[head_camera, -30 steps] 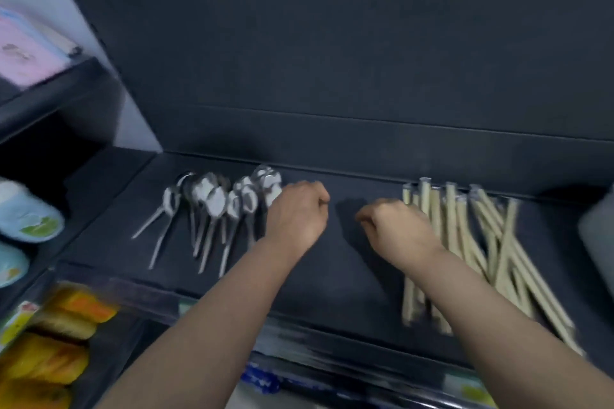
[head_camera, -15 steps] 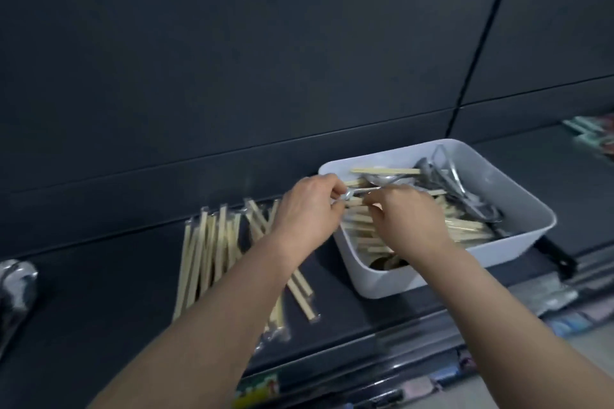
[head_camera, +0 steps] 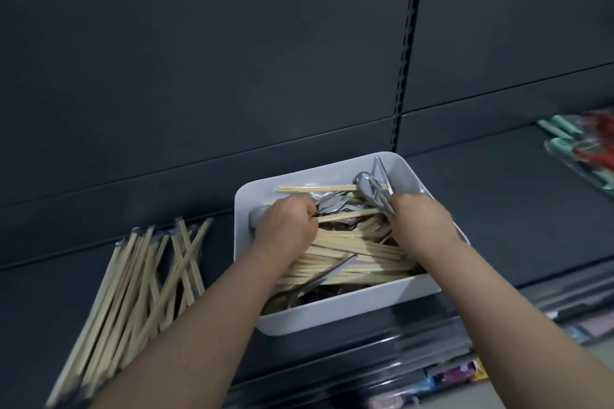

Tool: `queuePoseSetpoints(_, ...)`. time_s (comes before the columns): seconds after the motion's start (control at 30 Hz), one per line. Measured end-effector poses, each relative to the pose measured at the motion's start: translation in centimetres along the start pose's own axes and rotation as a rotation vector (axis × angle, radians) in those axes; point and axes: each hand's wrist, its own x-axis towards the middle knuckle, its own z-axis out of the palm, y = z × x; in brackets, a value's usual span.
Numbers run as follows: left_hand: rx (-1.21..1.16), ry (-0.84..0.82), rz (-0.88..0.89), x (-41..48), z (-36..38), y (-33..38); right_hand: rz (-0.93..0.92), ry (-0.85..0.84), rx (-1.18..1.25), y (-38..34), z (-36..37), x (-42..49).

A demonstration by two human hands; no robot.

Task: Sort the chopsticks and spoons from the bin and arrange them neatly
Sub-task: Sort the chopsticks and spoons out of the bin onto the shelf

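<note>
A white bin (head_camera: 345, 310) stands on the dark shelf, full of wrapped wooden chopsticks (head_camera: 352, 252) and metal spoons (head_camera: 365, 189). Both my hands are down inside it. My left hand (head_camera: 285, 229) has its fingers curled round the end of a wrapped chopstick pair (head_camera: 345, 216) that runs to the right. My right hand (head_camera: 422, 226) grips the handles of spoons at the bin's right side. A sorted pile of wrapped chopsticks (head_camera: 143, 282) lies on the shelf to the left of the bin.
The dark shelf (head_camera: 515, 209) has a dark back panel with a slotted upright (head_camera: 403, 53). Packaged goods (head_camera: 584, 149) lie at the far right. Coloured packages (head_camera: 458, 372) show on a lower shelf below the front edge.
The view swung right from the spoon row to the bin. Both hands went from the shelf into the bin and now grip items there.
</note>
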Motion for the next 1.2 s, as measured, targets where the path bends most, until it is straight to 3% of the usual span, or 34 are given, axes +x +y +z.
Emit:
queuePoseSetpoints(0.13,-0.010,0.023,-0.027,0.5,0.0,0.8,0.001,-0.103,-0.006,-0.5,0.2,0.7)
queuePoseSetpoints(0.43,-0.028,0.013,-0.017,0.4,-0.1,1.1,0.020,0.019,0.186,-2.2,-0.6,5.5)
queuePoseSetpoints(0.57,-0.020,0.021,-0.020,0.7,-0.2,1.2,0.069,0.095,0.153,-1.7,0.3,5.7)
queuePoseSetpoints(0.8,-0.007,0.006,-0.025,1.3,-0.1,1.9,-0.076,-0.211,0.118,-1.4,1.2,5.6)
queuePoseSetpoints(0.97,-0.079,-0.035,0.001,2.0,0.0,2.4,-0.045,-0.119,0.172,-0.2,-0.9,4.7)
queuePoseSetpoints(1.03,-0.149,-0.143,0.021,2.1,-0.2,2.8,-0.057,-0.007,0.259,0.1,-2.1,4.2)
queuePoseSetpoints(1.17,-0.130,-0.592,0.101,1.9,-0.3,2.9,-0.150,0.177,0.471,0.1,-3.4,3.2)
queuePoseSetpoints(1.2,-0.111,-0.592,0.107,1.9,0.1,2.8,-0.172,0.238,0.508,0.0,-3.4,3.0)
